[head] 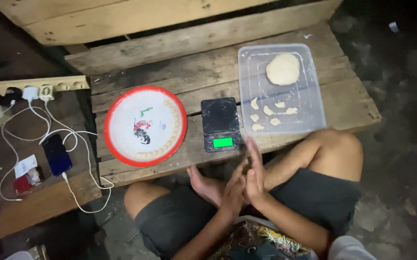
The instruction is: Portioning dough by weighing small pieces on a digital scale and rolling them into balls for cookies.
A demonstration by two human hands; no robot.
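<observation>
Palms are pressed flat together, left hand [232, 192] against right hand [255, 174], near the digital scale [221, 124]; whatever is gripped between them cannot be told. Dough could stick if rolled unevenly. Small pale balls are lined round the red-rimmed plate [121, 103], left of the scale on the bench [194, 72].

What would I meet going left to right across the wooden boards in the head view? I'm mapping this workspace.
Dark phone on its white cable → red-rimmed round plate → small black scale → clear plastic tray holding the dough lump.
</observation>
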